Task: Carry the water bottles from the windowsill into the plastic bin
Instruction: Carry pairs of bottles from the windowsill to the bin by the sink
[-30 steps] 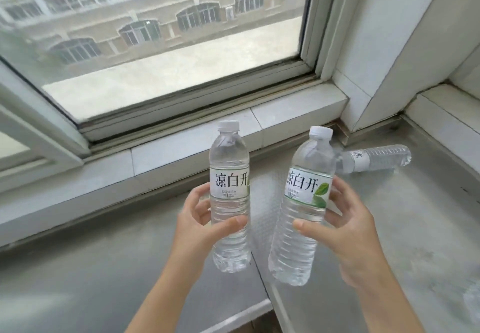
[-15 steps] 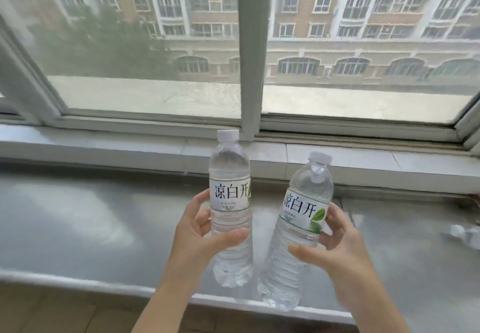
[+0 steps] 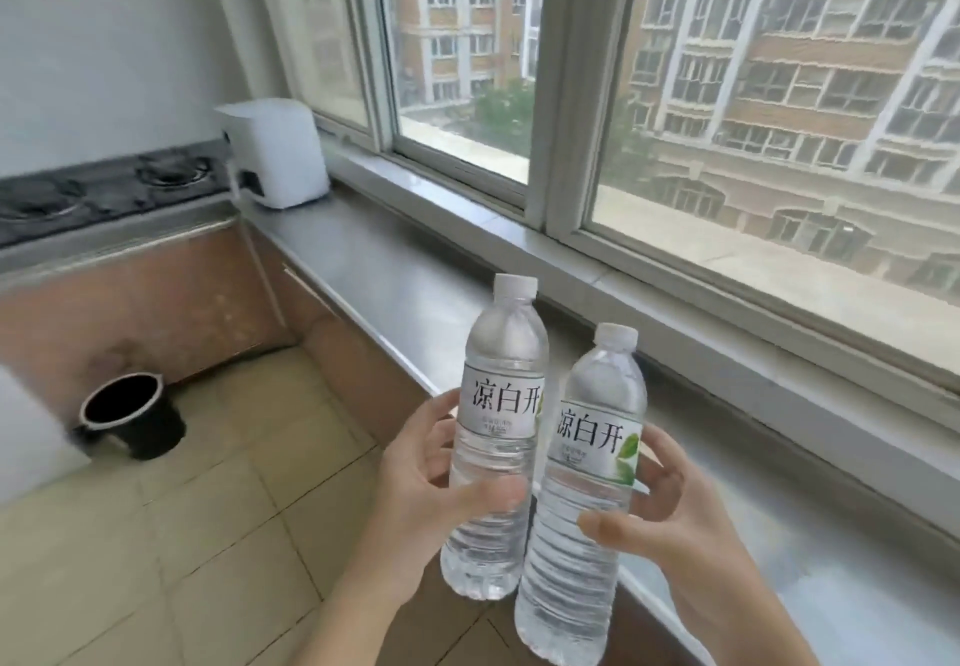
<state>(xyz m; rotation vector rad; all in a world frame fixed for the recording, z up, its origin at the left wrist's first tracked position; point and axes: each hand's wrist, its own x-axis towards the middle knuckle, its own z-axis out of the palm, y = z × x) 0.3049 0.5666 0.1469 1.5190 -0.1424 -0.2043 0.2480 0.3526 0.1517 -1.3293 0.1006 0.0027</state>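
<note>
Your left hand grips a clear plastic water bottle with a white cap and a white label. Your fingers curl round its back and your thumb lies across its front. Your right hand grips a second clear plastic bottle with a green leaf on its label in the same way. Both bottles stand almost upright, up in the air, and their sides are just beside each other. They look full of clear water. The bottom of the right bottle runs close to the lower edge of the view.

Below the bottles is a floor of pale yellow tiles. To your right runs a long grey metal windowsill counter, and the bottles are held above its near edge.

Farther off on the floor, a round black bucket with a pale rim is tipped toward you. It is dark inside, so you cannot tell what it holds. A white flat thing at the left edge is cut off.

At the far end sits a white boxy machine beside a dark gas stove, which is blurry. Past the big sliding window stands a brown brick building.
</note>
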